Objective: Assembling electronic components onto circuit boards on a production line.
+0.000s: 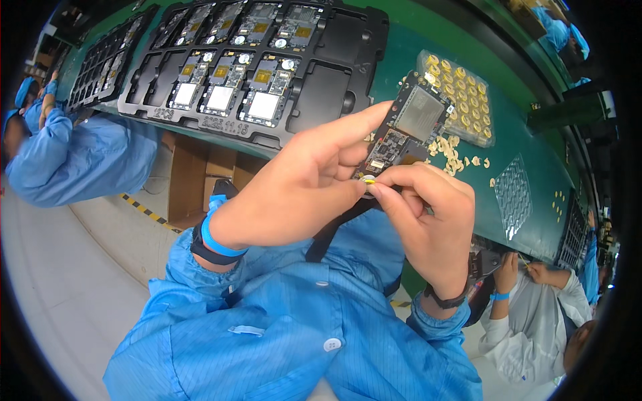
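Observation:
My left hand (294,180) is closed on a dark circuit board (386,146) with a large silver shield, gripping its left edge and lower end and holding it tilted above the bench. At the board's lower end sits a small round silver piece with a yellow edge (368,179), like a coin cell. My right thumb and forefinger pinch at that piece, and the left thumb tip lies beside it. The other fingers of my right hand (428,207) are curled. Fingertips partly hide the piece, so I cannot tell whether it is fixed to the board.
A black tray (259,139) of similar boards lies at the back left. Behind the held board stands a clear tray (487,137) of round yellow pieces, with cream scraps (449,155) scattered near it. An empty clear blister sheet (513,194) lies right. Co-workers sit on both sides.

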`<state>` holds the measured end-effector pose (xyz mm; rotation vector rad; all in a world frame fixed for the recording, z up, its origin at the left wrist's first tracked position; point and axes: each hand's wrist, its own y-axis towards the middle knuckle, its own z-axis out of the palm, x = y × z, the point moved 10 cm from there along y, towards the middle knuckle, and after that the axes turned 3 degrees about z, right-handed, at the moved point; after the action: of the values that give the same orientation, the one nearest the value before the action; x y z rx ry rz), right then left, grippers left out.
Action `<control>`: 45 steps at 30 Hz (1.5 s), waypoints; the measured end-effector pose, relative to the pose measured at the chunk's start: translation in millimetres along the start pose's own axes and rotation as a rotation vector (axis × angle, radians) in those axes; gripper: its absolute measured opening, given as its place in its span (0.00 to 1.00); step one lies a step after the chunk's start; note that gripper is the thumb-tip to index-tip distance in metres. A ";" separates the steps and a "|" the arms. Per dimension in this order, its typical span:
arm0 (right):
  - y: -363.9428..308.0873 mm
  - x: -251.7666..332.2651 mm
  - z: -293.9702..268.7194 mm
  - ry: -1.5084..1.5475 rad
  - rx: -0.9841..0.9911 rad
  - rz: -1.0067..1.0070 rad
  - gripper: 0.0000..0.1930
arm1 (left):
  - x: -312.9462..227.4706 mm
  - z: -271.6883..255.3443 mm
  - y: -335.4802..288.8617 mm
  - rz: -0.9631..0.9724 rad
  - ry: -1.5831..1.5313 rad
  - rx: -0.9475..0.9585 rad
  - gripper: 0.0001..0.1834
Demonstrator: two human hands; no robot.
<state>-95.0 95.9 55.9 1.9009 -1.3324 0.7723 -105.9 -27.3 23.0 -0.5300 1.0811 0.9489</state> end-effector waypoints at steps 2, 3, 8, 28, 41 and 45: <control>-0.9 -1.5 -0.3 -0.007 -0.005 0.010 0.07 | -3.3 4.5 0.2 0.017 0.053 0.035 0.44; -1.7 -2.6 -0.3 0.009 -0.006 0.017 0.07 | -3.8 4.5 -0.5 0.015 0.052 0.035 0.44; -3.9 -3.4 -0.7 0.040 -0.035 0.018 0.08 | -5.2 6.1 -0.5 0.088 0.061 0.041 0.44; -8.8 -28.7 -12.5 0.229 -0.188 -0.027 0.14 | 19.7 -8.5 6.6 -0.050 -0.140 -0.099 0.43; -13.2 -94.1 1.4 0.761 -0.265 0.334 0.18 | 49.4 -1.9 35.6 -0.088 -0.156 -0.124 0.38; -4.0 -96.2 -5.7 0.682 -0.148 0.370 0.14 | 55.2 -3.9 44.4 -0.091 -0.138 -0.123 0.36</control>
<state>-120.5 153.9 -16.8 1.1179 -1.2488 1.3183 -137.4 13.8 -25.5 -0.6007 0.8720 0.9611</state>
